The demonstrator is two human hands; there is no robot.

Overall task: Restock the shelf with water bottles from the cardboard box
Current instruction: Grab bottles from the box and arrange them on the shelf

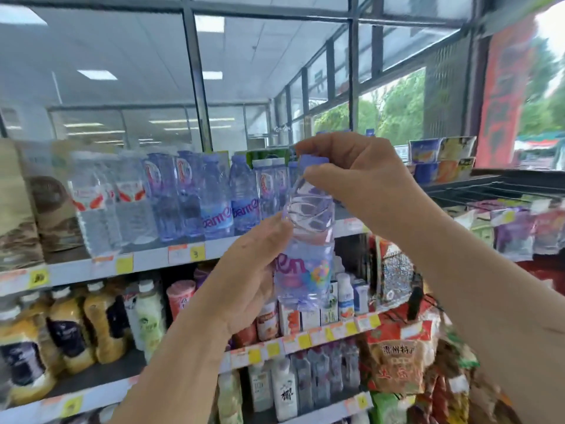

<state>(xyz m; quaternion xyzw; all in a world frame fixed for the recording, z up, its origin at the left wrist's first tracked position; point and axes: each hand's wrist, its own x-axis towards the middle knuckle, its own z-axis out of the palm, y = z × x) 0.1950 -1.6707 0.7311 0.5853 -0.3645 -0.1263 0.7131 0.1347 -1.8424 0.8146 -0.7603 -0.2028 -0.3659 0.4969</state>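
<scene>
I hold one clear water bottle (307,240) with a pale purple cap and a pink-lettered label upright in front of the top shelf (159,258). My left hand (247,270) grips its body from the left side. My right hand (351,175) pinches the cap and neck from above. Several matching bottles (214,197) stand in a row on that shelf, just left of and behind the held one. The cardboard box is out of view.
Clear bottles with red labels (97,200) and brown packs (46,203) fill the shelf's left end. Lower shelves carry juice bottles (70,328) and milk cartons (324,304). Hanging snack bags (397,356) crowd the right side. A window (391,108) lies behind.
</scene>
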